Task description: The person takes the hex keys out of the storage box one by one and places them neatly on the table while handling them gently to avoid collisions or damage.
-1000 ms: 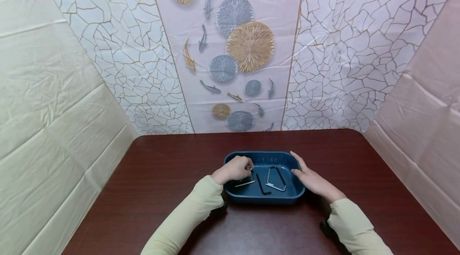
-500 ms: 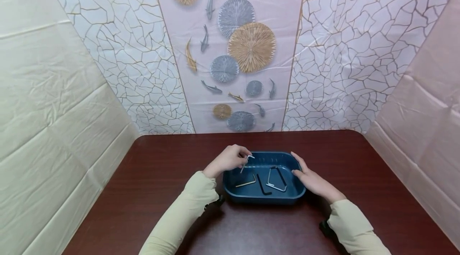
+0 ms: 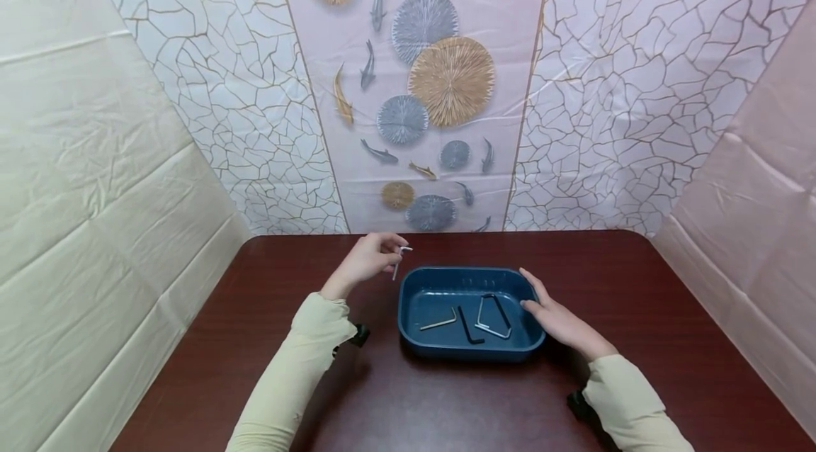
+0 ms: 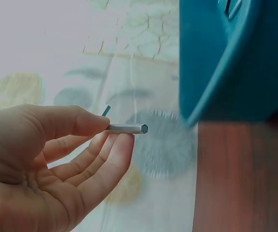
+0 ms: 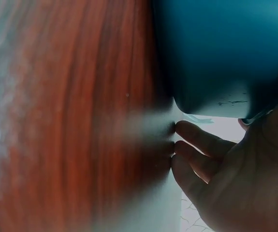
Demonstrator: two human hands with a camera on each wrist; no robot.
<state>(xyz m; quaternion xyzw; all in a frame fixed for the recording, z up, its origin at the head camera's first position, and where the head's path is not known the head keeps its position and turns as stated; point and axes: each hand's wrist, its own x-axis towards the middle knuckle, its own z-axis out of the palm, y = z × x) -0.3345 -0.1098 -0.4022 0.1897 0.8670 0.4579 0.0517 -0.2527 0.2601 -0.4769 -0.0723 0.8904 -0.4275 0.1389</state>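
Note:
Between the thumb and fingers of my left hand point(image 3: 368, 258) is a silver Allen key point(image 4: 126, 129), its hexagonal end showing in the left wrist view. This hand is raised over the table, left of the blue tray point(image 3: 446, 351). My right hand point(image 3: 564, 324) rests at the tray's right end, thumb over the rim. Three of its fingers point(image 5: 189, 176) reach down to the tabletop outside the wall. Inside the tray lie a brass-coloured Allen key point(image 3: 440, 324), a black one point(image 3: 467, 324), and a black and silver group point(image 3: 494, 314) at the right whose keys touch or overlap.
The dark red-brown table point(image 3: 408, 406) extends on all sides of the tray. Behind it hangs a patterned cloth point(image 3: 433, 154), with pale cloth walls point(image 3: 159, 246) on the left and right.
My left hand has lifted the silver Allen key out of the tray and carried it left and away from me, past the rim. The right hand stays at the tray's end.

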